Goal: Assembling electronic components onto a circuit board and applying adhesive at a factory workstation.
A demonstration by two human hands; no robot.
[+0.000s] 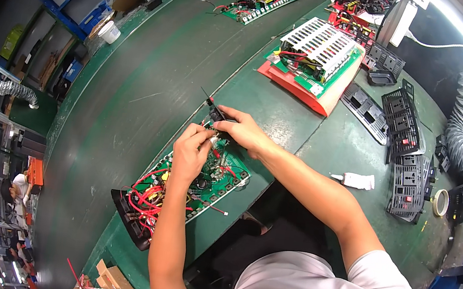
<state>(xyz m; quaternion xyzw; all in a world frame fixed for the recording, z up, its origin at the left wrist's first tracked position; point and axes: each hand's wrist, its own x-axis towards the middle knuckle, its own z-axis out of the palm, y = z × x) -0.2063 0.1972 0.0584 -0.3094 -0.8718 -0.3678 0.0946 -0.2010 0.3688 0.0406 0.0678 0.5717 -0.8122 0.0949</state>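
A green circuit board [233,171] with many red wires lies at an angle on the bench in front of me. A black end panel [129,222] sits at its near left end. At the board's far end my right hand [242,131] grips a black plastic part [214,110], from which a thin dark wire sticks up. My left hand [190,149] is closed in a pinch beside it, close over the board. What its fingertips hold is too small and partly hidden to name.
Another wired board [260,3] lies on the dark belt [124,106] at the far side. To the right stand boards under a white slotted cover [323,42] on a red pad, black socket panels [403,121], a white tube [356,180] and a tape roll [440,202].
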